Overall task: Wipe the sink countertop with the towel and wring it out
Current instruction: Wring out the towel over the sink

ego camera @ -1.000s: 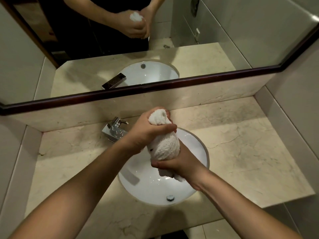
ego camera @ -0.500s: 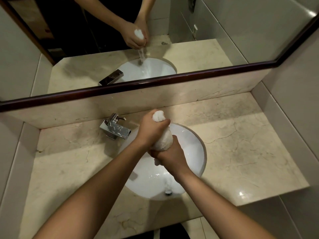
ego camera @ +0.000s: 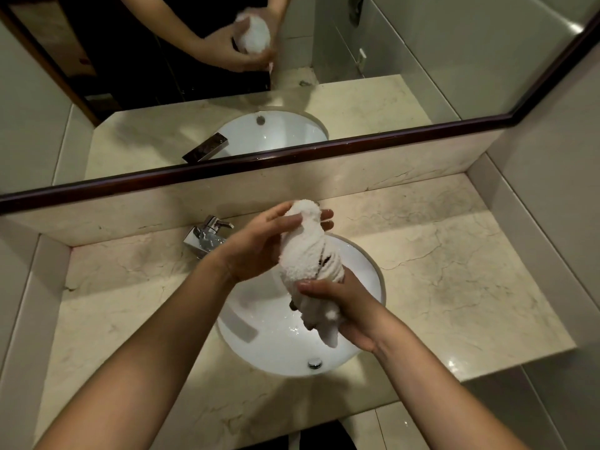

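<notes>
A white towel [ego camera: 306,251], twisted into a thick roll, hangs upright over the white sink basin [ego camera: 259,339]. My left hand [ego camera: 256,246] cups its upper part with the fingers loosened and spread around the top. My right hand [ego camera: 344,306] grips the lower end, the towel's tail sticking out below the palm. The beige marble countertop [ego camera: 454,271] surrounds the basin on both sides.
A chrome faucet [ego camera: 206,237] stands at the back left of the basin. A drain plug [ego camera: 314,363] sits at the basin's near side. A dark-framed mirror [ego camera: 292,92] runs along the back wall. Tiled side walls close in the counter left and right.
The tight squeeze has eased: my left fingers have opened around the towel's top, the roll looks longer and looser, and both hands have risen slightly above the basin.
</notes>
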{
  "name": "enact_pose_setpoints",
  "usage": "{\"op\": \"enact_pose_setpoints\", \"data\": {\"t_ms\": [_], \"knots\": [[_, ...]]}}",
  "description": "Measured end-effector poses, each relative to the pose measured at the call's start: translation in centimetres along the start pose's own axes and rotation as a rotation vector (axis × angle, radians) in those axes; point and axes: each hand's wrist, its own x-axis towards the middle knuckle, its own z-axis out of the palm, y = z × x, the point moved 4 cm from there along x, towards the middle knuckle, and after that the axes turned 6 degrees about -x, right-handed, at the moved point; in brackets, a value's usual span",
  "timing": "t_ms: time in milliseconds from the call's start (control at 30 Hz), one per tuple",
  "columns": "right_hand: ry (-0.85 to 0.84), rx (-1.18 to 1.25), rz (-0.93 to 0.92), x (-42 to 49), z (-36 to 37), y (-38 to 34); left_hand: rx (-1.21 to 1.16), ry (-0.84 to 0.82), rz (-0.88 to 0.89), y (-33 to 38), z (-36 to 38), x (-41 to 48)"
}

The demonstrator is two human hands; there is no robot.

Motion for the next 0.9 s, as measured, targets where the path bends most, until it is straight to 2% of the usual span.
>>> {"op": "enact_pose_setpoints", "data": {"t_ms": [100, 167, 233, 300, 400, 467, 633, 800, 900], "knots": [[-0.252, 0.150, 0.078, -0.7, 1.0, 0.1, -0.083, -0.232, -0.008, -0.2, 1.5, -0.1], [-0.339, 0.196, 0.079, -0.7, 1.1, 0.1, -0.110, -0.206, -0.009, -0.1, 1.7, 0.1], [-0.337, 0.189, 0.081, -0.6, 0.7, 0.0, -0.098, -0.120, 0.030, 0.3, 1.5, 0.2], [-0.259, 0.098, 0.085, -0.4, 0.4, -0.3, -0.049, -0.028, 0.075, 0.4, 1.7, 0.2], [-0.056, -0.107, 0.044, 0.0, 0.5, -0.6, 0.091, 0.207, 0.126, 0.2, 2.1, 0.3], [0.075, -0.210, 0.023, 0.2, 0.6, -0.5, 0.202, 0.306, 0.146, 0.0, 2.1, 0.3], [0.296, -0.277, 0.017, 2.0, 0.0, 1.7, 0.399, 0.496, 0.218, -1.0, 1.5, 0.6], [0.405, -0.471, 0.052, 3.6, -1.0, 3.3, 0.518, 0.688, 0.222, -3.2, 0.4, 1.1], [0.474, -0.558, 0.096, 3.9, -1.4, 4.2, 0.647, 0.749, 0.215, -3.8, 0.1, 1.2]]}}
